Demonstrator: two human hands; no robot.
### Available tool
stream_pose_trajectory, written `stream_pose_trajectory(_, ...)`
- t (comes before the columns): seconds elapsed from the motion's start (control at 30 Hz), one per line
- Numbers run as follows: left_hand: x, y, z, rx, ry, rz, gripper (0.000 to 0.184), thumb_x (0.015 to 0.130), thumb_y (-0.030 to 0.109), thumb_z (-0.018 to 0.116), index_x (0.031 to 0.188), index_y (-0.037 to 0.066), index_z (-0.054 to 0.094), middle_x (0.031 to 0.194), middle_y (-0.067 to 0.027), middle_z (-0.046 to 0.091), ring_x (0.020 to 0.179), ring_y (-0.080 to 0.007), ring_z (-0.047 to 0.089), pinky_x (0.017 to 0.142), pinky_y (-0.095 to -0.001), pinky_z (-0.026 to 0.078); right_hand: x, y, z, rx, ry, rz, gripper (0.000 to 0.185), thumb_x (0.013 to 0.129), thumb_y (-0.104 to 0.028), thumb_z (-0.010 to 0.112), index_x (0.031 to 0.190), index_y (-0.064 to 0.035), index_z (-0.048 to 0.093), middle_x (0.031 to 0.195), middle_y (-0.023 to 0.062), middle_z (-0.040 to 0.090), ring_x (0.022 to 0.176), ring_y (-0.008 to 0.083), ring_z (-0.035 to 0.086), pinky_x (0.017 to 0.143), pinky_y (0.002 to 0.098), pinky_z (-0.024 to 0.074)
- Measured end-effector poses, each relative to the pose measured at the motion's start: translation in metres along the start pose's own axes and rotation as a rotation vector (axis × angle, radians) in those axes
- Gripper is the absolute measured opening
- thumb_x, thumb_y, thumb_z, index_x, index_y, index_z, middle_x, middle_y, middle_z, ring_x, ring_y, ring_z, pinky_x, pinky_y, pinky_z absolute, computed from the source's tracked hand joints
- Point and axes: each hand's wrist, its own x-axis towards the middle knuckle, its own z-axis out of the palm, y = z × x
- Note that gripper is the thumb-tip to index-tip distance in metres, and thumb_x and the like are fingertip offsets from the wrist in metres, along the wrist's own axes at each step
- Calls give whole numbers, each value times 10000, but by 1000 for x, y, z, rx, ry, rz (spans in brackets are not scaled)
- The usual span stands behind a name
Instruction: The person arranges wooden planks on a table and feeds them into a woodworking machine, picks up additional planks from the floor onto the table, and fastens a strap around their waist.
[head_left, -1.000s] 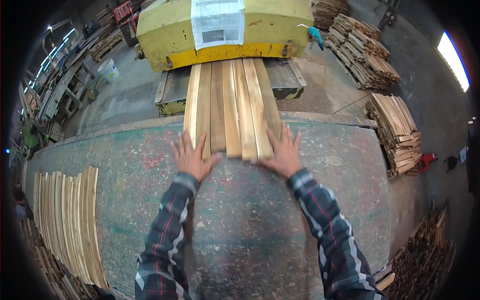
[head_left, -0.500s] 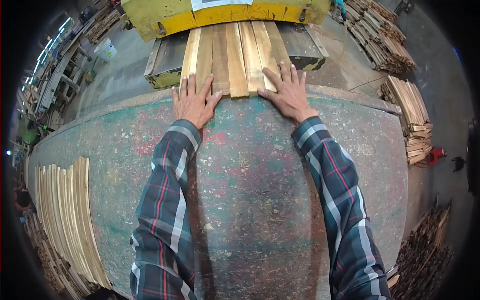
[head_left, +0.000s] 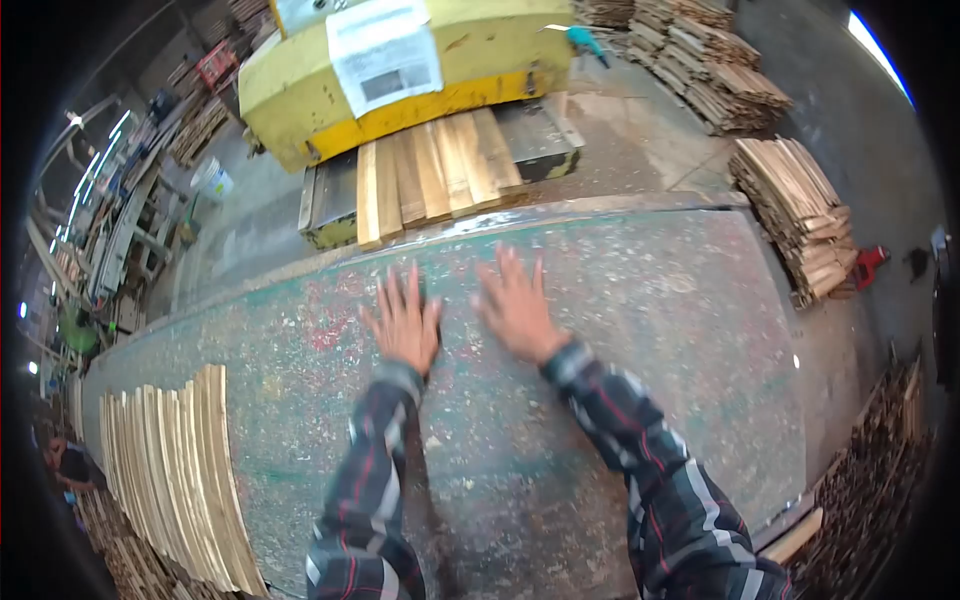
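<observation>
Both hands are over the worn, paint-flecked table, fingers spread and holding nothing. My left hand [head_left: 405,322] is left of centre, and my right hand [head_left: 520,305] is a short way to its right, slightly blurred. Beyond the table's far edge, several wooden strips [head_left: 430,170] lie side by side, with their far ends hidden under the yellow machine [head_left: 400,75]. Neither hand touches the strips. A row of upright-looking pale strips [head_left: 175,480] lies on the table at the left.
The table [head_left: 620,300] spans the foreground. Stacks of wood [head_left: 795,215] stand beyond its right side, with dark thin sticks [head_left: 870,500] at lower right. A white bucket [head_left: 212,178] is on the floor at back left. Part of a person [head_left: 75,465] shows at far left.
The strips have slid farther under the machine. My hands have come off them and moved back over the table. The camera view has tilted and shifted.
</observation>
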Motion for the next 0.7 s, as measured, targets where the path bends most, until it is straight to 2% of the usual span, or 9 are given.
stream_pose_trajectory(0.07, -103, 9, -20, -46, -112, 26, 639, 1052, 472, 447, 1622, 223, 299, 1678, -164, 261, 1545, -401, 225, 1206, -685, 92, -104, -31, -52, 268, -98, 15, 456, 1023, -323, 575, 1411, -83, 579, 1616, 264, 324, 1506, 444, 293, 1199, 681, 147)
stream_pose_trajectory(0.1, -154, 15, -44, -35, -140, 98, 638, 1048, 464, 464, 1617, 215, 317, 1678, -174, 255, 1547, -402, 217, 1218, -661, 83, -159, -44, -80, 397, -129, 56, 411, 1013, -296, 596, 1360, -75, 613, 1509, 257, 477, 1424, 406, 434, 1190, 650, 229)
stream_pose_trajectory(0.17, -243, 19, -78, -13, -249, 85, 641, 1046, 439, 482, 1621, 211, 314, 1687, -176, 232, 1555, -396, 200, 1228, -647, 64, -275, -73, -131, 527, -33, 156, 267, 1002, -268, 618, 1146, -59, 698, 1184, 221, 667, 1163, 378, 610, 1068, 562, 407)
stream_pose_trajectory(0.23, -316, 21, -86, 48, -256, 61, 635, 1054, 428, 472, 1627, 214, 299, 1701, -154, 207, 1561, -379, 194, 1230, -645, 69, -372, -111, -195, 491, -17, 461, 257, 1003, -252, 619, 866, -43, 679, 819, 160, 638, 839, 363, 620, 850, 502, 468)
stream_pose_trajectory(0.33, -360, 33, -91, 183, -222, 75, 619, 1073, 429, 437, 1633, 222, 273, 1712, -123, 187, 1567, -344, 199, 1218, -657, 130, -498, -158, -246, 401, 74, 791, 399, 1007, -271, 615, 690, -30, 593, 673, 137, 537, 679, 352, 555, 700, 482, 433)
stream_pose_trajectory(0.43, -361, 42, -97, 363, -239, 101, 638, 1086, 463, 400, 1648, 224, 216, 1710, -127, 181, 1580, -308, 167, 1194, -673, 214, -566, -209, -297, 191, 105, 933, 447, 1006, -303, 619, 657, -26, 576, 646, 134, 533, 636, 348, 552, 642, 460, 448)
stream_pose_trajectory(0.5, -361, 38, -89, 391, -186, 139, 633, 1090, 501, 370, 1640, 215, 240, 1698, -134, 212, 1571, -315, 198, 1168, -687, 259, -605, -251, -312, 136, 242, 1026, 458, 1003, -315, 636, 662, -14, 588, 658, 135, 553, 629, 328, 550, 613, 446, 444)
stream_pose_trajectory(0.63, -354, 26, -92, 176, -156, 243, 607, 1092, 490, 383, 1604, 168, 334, 1657, -176, 297, 1507, -372, 325, 1151, -630, 316, -651, -327, -288, 101, 392, 1164, 460, 1006, -327, 637, 677, -6, 617, 668, 132, 573, 643, 309, 577, 615, 439, 461)
stream_pose_trajectory(0.7, -359, 36, -109, -36, -186, 319, 583, 1095, 459, 401, 1574, 127, 391, 1630, -206, 339, 1458, -410, 395, 1128, -583, 367, -678, -354, -272, 190, 328, 1160, 475, 991, -391, 625, 693, -24, 663, 712, 144, 634, 691, 362, 629, 646, 468, 486)
